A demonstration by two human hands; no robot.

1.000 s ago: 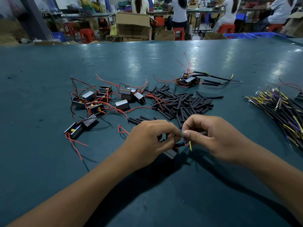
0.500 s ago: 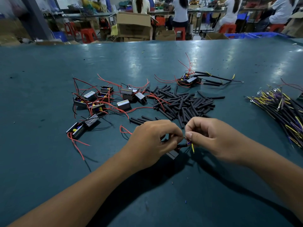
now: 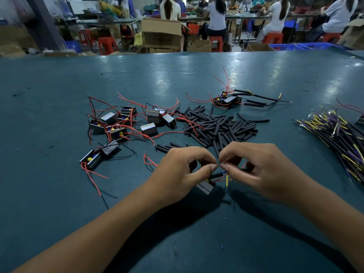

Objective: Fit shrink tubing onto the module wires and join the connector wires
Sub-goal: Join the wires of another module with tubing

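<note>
Module [image 3: 204, 187], lying on the table [image 3: 59, 194] under the hands: left hand [image 3: 177, 172] and right hand [image 3: 262, 170] are pinching its wire ends together fingertip to fingertip, seemingly joining them, tubing pile [image 3: 218, 128] and connector wires [image 3: 338, 133] waiting within reach.

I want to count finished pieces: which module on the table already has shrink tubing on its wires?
The lone module at the far side, behind the loose tubing pile; black tubes cover its wires.
</note>
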